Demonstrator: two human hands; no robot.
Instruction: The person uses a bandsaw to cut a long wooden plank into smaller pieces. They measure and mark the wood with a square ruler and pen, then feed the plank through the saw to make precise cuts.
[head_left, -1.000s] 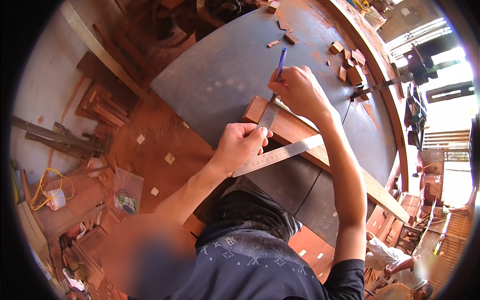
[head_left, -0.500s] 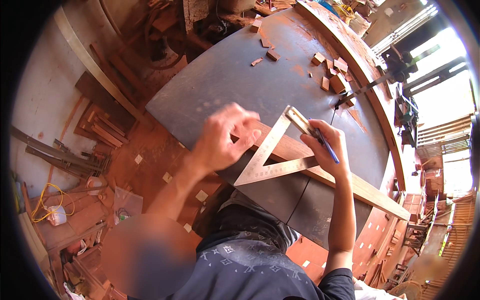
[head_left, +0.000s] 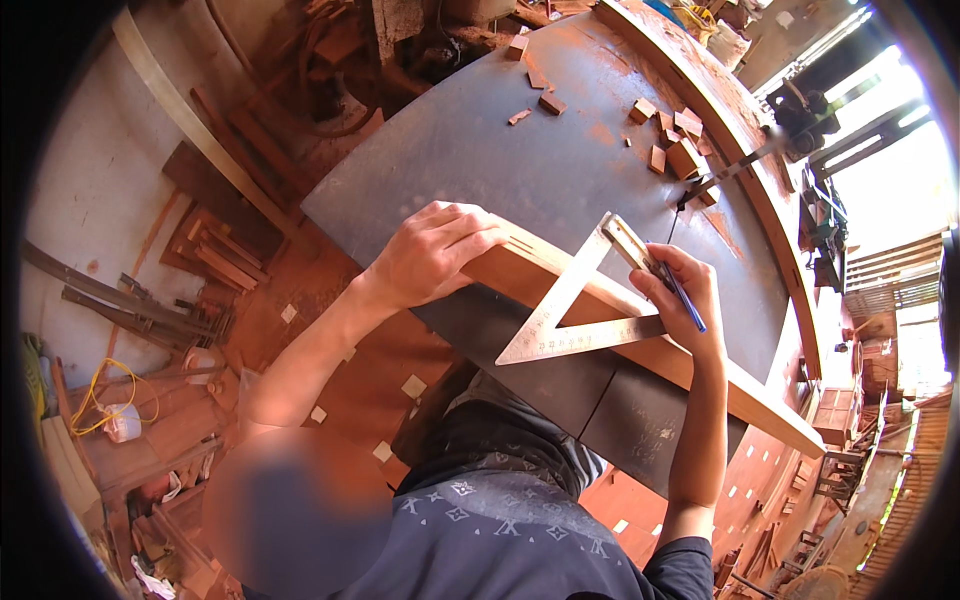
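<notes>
A long wooden board [head_left: 765,404] lies slantwise across the near part of the grey metal table [head_left: 470,150]. My left hand [head_left: 430,252] is closed over its left end, fingers on the upper side. In my right hand [head_left: 684,298] are a metal triangular set square [head_left: 570,290] and a blue pen [head_left: 688,304], both gripped together. The square's thick stock is under my fingers. Its pointed corner reaches toward me past the board's near side. Contact between square and board cannot be made out.
Several small wood offcuts [head_left: 684,158] and reddish sawdust lie on the far table. A long wooden rail [head_left: 735,140] runs along its far right side, with a dark metal arm [head_left: 735,172] reaching over the top. Wood strips [head_left: 222,255] stand at the left.
My left hand has gone from loosely curled above the board to closed on its end. The board has turned, showing a lighter upper face. The right hand with square and pen shifted slightly right.
</notes>
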